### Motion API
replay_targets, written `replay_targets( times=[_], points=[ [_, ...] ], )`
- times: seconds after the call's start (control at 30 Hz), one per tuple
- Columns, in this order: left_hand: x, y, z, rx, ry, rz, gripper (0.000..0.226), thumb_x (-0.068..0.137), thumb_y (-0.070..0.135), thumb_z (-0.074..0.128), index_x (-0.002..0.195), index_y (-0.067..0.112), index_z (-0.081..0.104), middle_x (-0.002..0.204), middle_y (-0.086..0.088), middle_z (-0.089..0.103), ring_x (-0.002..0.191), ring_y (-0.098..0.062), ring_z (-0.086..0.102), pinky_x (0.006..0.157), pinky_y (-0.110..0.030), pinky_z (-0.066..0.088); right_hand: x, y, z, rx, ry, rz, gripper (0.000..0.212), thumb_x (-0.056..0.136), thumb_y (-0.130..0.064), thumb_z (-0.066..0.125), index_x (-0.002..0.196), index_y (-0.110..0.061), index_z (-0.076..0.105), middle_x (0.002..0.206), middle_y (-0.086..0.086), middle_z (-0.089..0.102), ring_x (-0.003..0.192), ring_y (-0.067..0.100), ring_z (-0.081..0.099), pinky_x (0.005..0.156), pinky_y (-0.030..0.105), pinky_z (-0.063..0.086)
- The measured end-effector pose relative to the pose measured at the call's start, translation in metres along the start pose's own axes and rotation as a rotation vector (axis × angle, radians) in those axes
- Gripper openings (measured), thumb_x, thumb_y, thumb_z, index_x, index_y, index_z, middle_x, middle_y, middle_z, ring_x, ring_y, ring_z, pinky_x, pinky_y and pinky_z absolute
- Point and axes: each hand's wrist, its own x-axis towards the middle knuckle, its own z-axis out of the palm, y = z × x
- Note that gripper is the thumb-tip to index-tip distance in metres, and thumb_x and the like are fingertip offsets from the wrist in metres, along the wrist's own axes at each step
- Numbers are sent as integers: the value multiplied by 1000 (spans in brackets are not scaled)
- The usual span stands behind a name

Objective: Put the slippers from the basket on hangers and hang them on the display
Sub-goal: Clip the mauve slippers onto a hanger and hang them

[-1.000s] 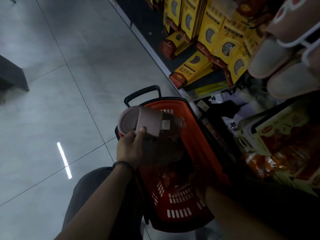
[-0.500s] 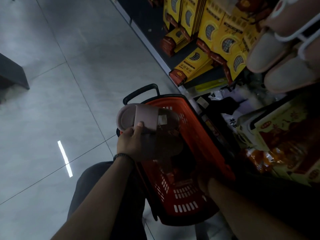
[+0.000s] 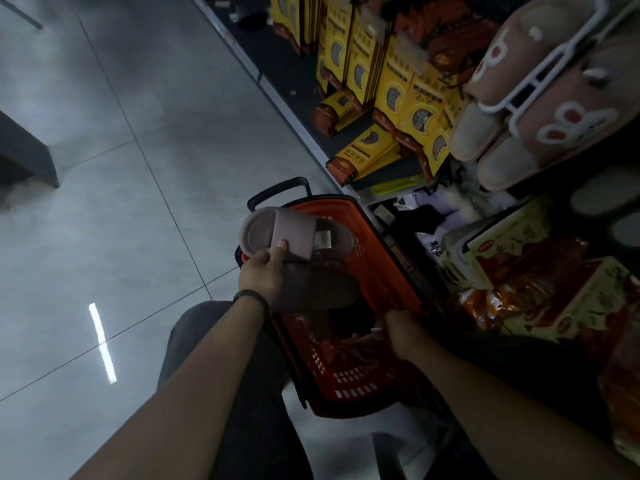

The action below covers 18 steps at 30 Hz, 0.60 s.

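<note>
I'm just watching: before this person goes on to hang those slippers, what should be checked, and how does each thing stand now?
1. Slippers held firmly in the left hand: ok, thumb pressed on the strap.
2. Both slippers of the pair in that grip: cannot tell; too dark.
3. Hanger in hand: not ok, none visible.
4. Right hand free: cannot tell; it reaches into the basket.
5. Display within view: ok, pink slippers already hang there.
</note>
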Motion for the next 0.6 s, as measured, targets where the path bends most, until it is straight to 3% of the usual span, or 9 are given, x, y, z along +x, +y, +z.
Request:
replay_targets(
  times=[0.07, 0.17, 0.23, 0.33, 0.47, 0.6],
  points=[
    [-5, 2, -4, -25, -4, -2, 31, 97, 60, 55, 86, 32, 62, 91, 2, 62, 99, -27, 60, 99, -46, 52, -18, -9, -28, 69, 27, -69, 15, 99, -19, 65, 97, -16, 79, 96, 4, 72, 96, 23, 68, 79, 21, 43],
    [-17, 2, -11, -43, 9, -12, 33, 96, 61, 55, 87, 30, 63, 104, -7, 63, 104, -30, 61, 101, -47, 52, -48, -13, -68, 188, 68, -233, 21, 103, -27, 65, 92, -12, 74, 79, 2, 71, 77, 18, 69, 65, 23, 48],
    [-26, 3, -13, -42, -1, -17, 36, 96, 63, 54, 79, 31, 62, 105, -9, 63, 105, -33, 62, 100, -50, 52, -69, -17, -97, 198, 150, -291, 13, 103, -30, 64, 102, -19, 71, 79, 1, 72, 73, 13, 69, 65, 32, 54],
    [-48, 11, -16, -58, -17, -2, 37, 99, 60, 52, 74, 32, 57, 100, -9, 61, 100, -31, 61, 98, -46, 53, -102, -25, -136, 246, 274, -404, 7, 102, -29, 66, 99, -26, 60, 77, -1, 70, 68, 11, 67, 61, 36, 53],
    [-72, 25, -12, -99, -31, 29, 41, 103, 51, 49, 69, 28, 53, 78, 4, 51, 94, -26, 52, 90, -38, 47, -144, -48, -175, 406, 374, -550, 9, 99, -20, 71, 91, -24, 69, 81, -1, 68, 75, 18, 67, 68, 35, 51],
    [-96, 36, -8, -236, -117, 18, 38, 96, 54, 62, 68, 28, 63, 85, 3, 61, 101, -31, 62, 103, -52, 51, -167, -82, -200, 449, 380, -637, 4, 95, -19, 76, 98, -18, 79, 92, -5, 77, 89, 10, 74, 80, 31, 59]
  ],
)
